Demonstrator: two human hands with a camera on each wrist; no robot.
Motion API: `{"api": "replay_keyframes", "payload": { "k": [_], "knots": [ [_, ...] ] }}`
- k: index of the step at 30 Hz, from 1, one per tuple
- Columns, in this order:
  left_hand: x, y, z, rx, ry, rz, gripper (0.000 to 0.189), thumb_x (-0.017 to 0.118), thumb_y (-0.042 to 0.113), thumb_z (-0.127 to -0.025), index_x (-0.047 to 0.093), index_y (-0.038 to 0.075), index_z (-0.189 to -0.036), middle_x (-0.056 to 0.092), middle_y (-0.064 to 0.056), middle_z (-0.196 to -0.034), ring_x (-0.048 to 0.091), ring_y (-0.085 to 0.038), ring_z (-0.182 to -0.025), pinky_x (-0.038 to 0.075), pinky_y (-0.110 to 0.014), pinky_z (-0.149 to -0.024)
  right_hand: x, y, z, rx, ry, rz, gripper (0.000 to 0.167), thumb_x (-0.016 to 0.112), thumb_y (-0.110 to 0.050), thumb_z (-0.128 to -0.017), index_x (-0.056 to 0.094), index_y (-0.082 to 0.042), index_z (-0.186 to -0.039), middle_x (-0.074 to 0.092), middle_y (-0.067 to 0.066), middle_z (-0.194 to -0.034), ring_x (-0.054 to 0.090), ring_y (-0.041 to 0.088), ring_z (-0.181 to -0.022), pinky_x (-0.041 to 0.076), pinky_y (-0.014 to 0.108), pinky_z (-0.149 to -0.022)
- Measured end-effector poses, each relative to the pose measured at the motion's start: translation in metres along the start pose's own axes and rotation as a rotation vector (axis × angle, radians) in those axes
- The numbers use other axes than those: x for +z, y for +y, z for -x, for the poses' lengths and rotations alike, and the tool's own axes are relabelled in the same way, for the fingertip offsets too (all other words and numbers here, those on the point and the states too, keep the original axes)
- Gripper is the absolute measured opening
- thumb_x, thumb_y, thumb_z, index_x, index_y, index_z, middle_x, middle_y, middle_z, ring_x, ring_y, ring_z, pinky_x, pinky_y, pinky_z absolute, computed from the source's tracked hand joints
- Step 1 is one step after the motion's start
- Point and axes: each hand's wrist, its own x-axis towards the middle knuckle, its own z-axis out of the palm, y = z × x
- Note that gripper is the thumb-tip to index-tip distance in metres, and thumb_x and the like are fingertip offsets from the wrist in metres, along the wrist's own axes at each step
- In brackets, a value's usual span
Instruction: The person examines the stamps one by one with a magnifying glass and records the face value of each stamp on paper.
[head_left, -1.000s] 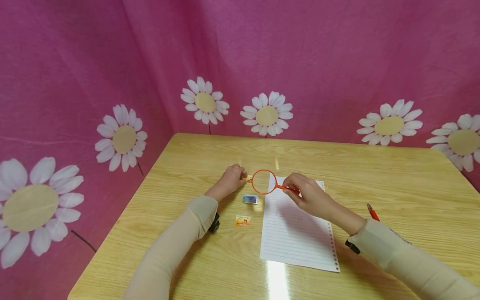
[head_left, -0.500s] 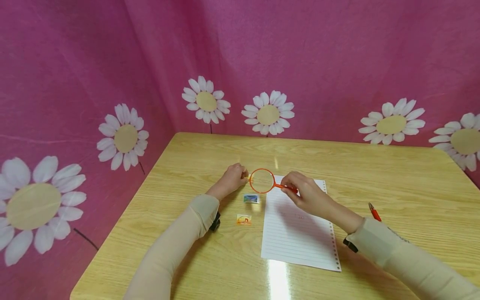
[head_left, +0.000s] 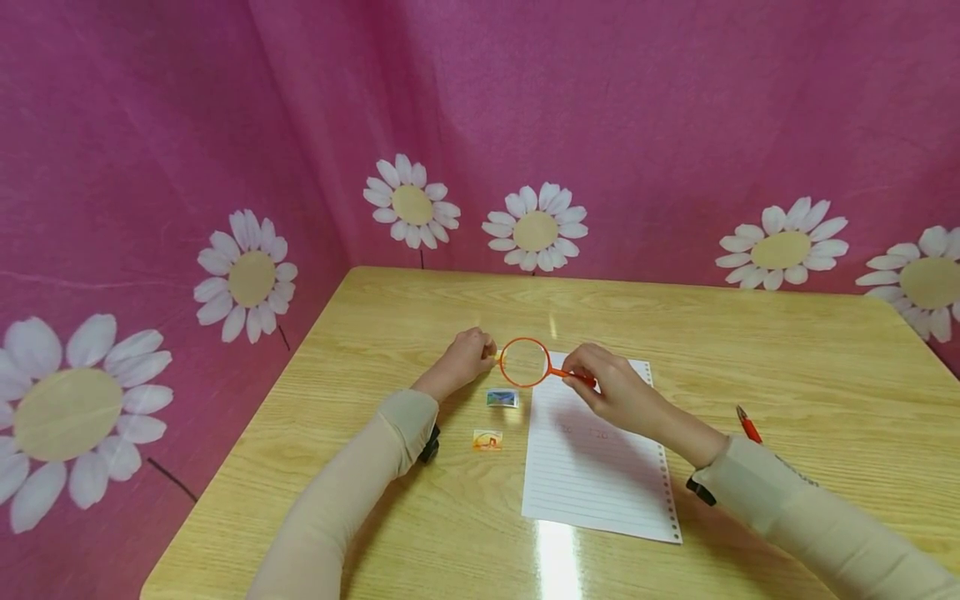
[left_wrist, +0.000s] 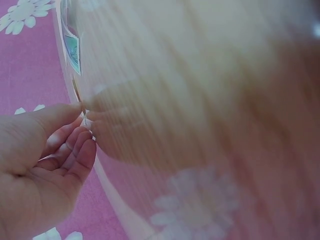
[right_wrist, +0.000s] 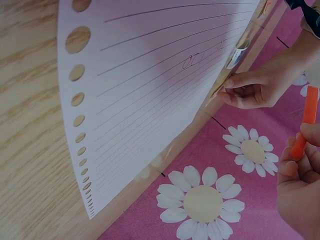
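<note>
My left hand rests low over the table and pinches the edge of a small yellow stamp between thumb and fingertips; fingers and lens rim partly hide it in the head view. The right hand grips an orange magnifying glass by its handle. Its round lens is held above the table, just right of the left fingertips, partly over the stamp. Nearer to me lie a curled blue-green stamp and, below that, an orange and yellow stamp.
A lined sheet of paper with punched holes and faint red writing lies under the right hand. To its right is a red pen, partly covered by the sleeve. A pink curtain with daisies borders the wooden table.
The magnifying glass has shifted slightly left, closer to the left fingertips, then stayed there. The left hand keeps its place at the stamp.
</note>
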Motion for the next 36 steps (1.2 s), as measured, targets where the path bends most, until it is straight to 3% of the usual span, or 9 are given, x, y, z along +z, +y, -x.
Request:
{"api": "replay_keyframes", "payload": {
  "k": [6, 12, 19, 29, 36],
  "knots": [
    [-0.0003, 0.0008, 0.0, -0.004, -0.006, -0.008, 0.011, 0.062, 0.008, -0.095, 0.067, 0.001, -0.102, 0.056, -0.01, -0.091, 0.046, -0.017, -0.082, 0.045, -0.028, -0.075, 0.0001, -0.0001, 0.0002, 0.002, 0.001, -0.005, 0.018, 0.071, 0.007, -0.08, 0.06, -0.005, -0.088, 0.058, 0.0, -0.079, 0.046, 0.006, -0.072, 0.044, 0.022, -0.059],
    [-0.0006, 0.0008, 0.0, 0.004, -0.01, -0.011, 0.011, 0.061, 0.008, -0.095, 0.066, 0.001, -0.102, 0.056, -0.009, -0.091, 0.045, -0.016, -0.081, 0.045, -0.029, -0.075, -0.0014, -0.0004, 0.0006, 0.002, -0.009, -0.014, 0.005, 0.066, -0.002, -0.09, 0.061, -0.004, -0.09, 0.059, 0.001, -0.08, 0.047, 0.007, -0.073, 0.045, 0.022, -0.06],
    [-0.0008, 0.0016, -0.0001, 0.014, -0.002, -0.023, 0.011, 0.061, 0.007, -0.095, 0.067, 0.0, -0.101, 0.057, -0.011, -0.091, 0.046, -0.017, -0.081, 0.046, -0.029, -0.076, -0.0018, -0.001, 0.0012, 0.011, -0.009, -0.01, 0.017, 0.071, 0.007, -0.082, 0.061, -0.004, -0.089, 0.059, 0.001, -0.08, 0.047, 0.007, -0.072, 0.045, 0.022, -0.059],
    [-0.0012, 0.0031, -0.0003, 0.007, -0.004, -0.046, 0.009, 0.062, 0.007, -0.094, 0.066, 0.0, -0.098, 0.059, -0.011, -0.093, 0.046, -0.017, -0.082, 0.045, -0.03, -0.077, -0.003, -0.0002, 0.0031, -0.004, -0.002, -0.017, 0.008, 0.067, 0.002, -0.088, 0.061, -0.002, -0.091, 0.062, 0.003, -0.084, 0.053, 0.009, -0.074, 0.049, 0.024, -0.061],
    [-0.0004, 0.0023, 0.0001, 0.036, 0.03, -0.045, 0.005, 0.062, 0.004, -0.092, 0.065, 0.0, -0.091, 0.059, -0.012, -0.09, 0.048, -0.018, -0.081, 0.046, -0.031, -0.077, -0.0062, 0.0012, 0.0078, -0.009, 0.013, 0.019, 0.017, 0.07, 0.008, -0.082, 0.06, -0.003, -0.09, 0.06, 0.002, -0.081, 0.051, 0.008, -0.072, 0.047, 0.022, -0.06]
  ]
}}
